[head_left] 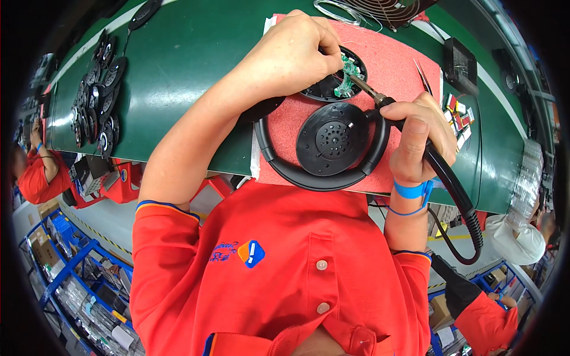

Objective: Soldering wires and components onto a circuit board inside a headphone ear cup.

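Note:
A black headphone lies on a pink foam mat (282, 133), its curved headband (297, 176) toward me. One round earcup (333, 140) with a perforated centre rests inside the band. Beyond it, an open black cup (320, 90) exposes a green circuit board (344, 89). My right hand (423, 132) grips a soldering iron (380, 98), whose tip reaches the board. Over the left side of that cup, my left hand (297, 56) is closed in a pinch at the board's edge. Whatever lies between its fingertips is too small or hidden to make out.
Black round parts (95, 101) are heaped on the green bench (172, 65) at left. To the right are tweezers (423, 76), small battery-like packs (460, 115) and a black tray (461, 65). Wire coils (344, 10) and a round grille (392, 9) stand at the back. The iron's cable (472, 228) loops beside me.

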Action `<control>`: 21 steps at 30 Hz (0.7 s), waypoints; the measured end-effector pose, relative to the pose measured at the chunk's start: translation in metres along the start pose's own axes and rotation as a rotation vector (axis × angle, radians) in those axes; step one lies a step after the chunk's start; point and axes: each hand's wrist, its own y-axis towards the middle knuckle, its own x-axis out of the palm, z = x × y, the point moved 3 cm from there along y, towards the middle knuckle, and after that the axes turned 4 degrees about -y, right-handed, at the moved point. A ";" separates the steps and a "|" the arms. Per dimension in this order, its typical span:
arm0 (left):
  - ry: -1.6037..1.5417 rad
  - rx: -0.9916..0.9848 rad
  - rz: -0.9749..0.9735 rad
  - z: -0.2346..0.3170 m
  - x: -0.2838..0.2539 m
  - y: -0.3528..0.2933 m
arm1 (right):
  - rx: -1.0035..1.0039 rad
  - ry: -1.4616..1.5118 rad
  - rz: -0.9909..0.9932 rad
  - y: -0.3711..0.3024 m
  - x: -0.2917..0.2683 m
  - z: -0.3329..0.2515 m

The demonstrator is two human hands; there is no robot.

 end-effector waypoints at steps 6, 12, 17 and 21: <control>-0.008 -0.001 0.006 0.000 0.000 -0.001 | 0.011 -0.005 -0.005 0.000 0.000 -0.002; -0.020 0.085 0.083 -0.003 0.003 0.000 | 0.029 0.014 0.052 -0.002 -0.003 0.000; -0.028 0.158 0.137 -0.004 0.001 0.001 | 0.049 0.012 0.078 -0.003 -0.005 0.001; -0.057 0.091 -0.009 0.000 -0.004 0.002 | 0.068 0.033 0.083 -0.003 -0.007 0.001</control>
